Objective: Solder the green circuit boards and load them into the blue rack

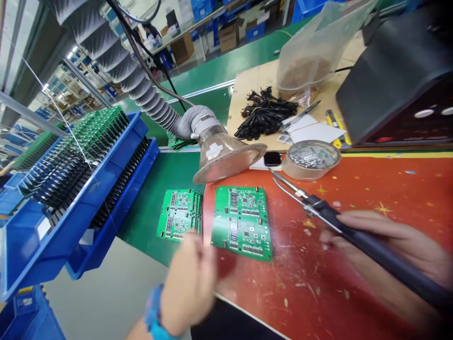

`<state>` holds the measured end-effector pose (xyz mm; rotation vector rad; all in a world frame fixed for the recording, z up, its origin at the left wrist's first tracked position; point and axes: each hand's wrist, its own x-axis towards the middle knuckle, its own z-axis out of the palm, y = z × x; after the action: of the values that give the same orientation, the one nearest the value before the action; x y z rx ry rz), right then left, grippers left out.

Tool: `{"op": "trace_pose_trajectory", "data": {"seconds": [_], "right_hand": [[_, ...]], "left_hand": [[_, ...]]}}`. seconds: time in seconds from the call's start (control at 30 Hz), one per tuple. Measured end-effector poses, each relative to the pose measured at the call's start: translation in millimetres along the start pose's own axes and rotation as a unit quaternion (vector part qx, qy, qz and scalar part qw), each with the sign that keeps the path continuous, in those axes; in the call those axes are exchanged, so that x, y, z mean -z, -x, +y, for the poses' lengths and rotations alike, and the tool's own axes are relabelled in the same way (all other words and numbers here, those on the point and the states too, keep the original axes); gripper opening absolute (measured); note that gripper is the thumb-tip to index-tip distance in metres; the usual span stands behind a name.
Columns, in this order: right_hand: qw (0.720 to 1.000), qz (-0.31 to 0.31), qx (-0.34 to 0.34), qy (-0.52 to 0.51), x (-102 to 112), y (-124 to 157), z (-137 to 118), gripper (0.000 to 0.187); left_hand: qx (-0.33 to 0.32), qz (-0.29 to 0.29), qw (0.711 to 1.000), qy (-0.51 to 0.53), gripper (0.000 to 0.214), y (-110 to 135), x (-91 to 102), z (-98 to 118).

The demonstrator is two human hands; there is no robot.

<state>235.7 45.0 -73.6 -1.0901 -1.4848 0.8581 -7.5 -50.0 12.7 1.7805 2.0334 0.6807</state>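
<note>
My right hand is closed around a black-handled soldering iron; its metal tip and thin feed tube point up and left, above the red mat. Blurred by motion, my left hand is at the near edge of the bench, just below a small stack of green circuit boards. Its fingers are smeared, and I cannot tell whether they touch the stack. Between my hands, a green circuit board with dark digit displays lies flat on the red mat.
A fume extractor hood hangs over the boards. Behind the iron stands a round tin of solder scraps. Black cables and a dark machine are at the back right. Blue trays of upright boards stand left.
</note>
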Motion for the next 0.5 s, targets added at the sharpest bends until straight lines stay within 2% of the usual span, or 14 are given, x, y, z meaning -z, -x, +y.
{"op": "trace_pose_trajectory", "data": {"seconds": [0.07,0.1,0.2,0.33,0.43,0.5], "right_hand": [[0.998,-0.044,0.045,0.009,-0.3,4.0,1.0,0.025],[0.996,-0.057,0.069,0.02,-0.4,5.5,0.8,0.028],[0.986,-0.076,0.134,0.064,-0.3,7.0,-1.9,0.039],[0.968,-0.115,0.197,0.099,-0.8,3.2,-3.2,0.05],[0.958,-0.125,0.235,0.106,-2.1,0.9,-1.7,0.054],[0.961,-0.116,0.229,0.102,-2.9,0.7,-0.7,0.055]], "left_hand": [[-0.004,-0.142,0.989,0.03,0.005,-5.3,-23.1,29.3],[-0.007,-0.2,0.978,0.055,0.011,-9.3,-32.6,40.5],[-0.029,-0.29,0.946,0.139,0.024,-20.9,-50.8,58.9],[-0.07,-0.319,0.932,0.157,0.028,-26.6,-60.6,60.4],[-0.074,-0.305,0.939,0.138,0.03,-27.2,-64.3,58.4],[-0.072,-0.288,0.942,0.157,0.031,-27.6,-64.8,58.1]]}}
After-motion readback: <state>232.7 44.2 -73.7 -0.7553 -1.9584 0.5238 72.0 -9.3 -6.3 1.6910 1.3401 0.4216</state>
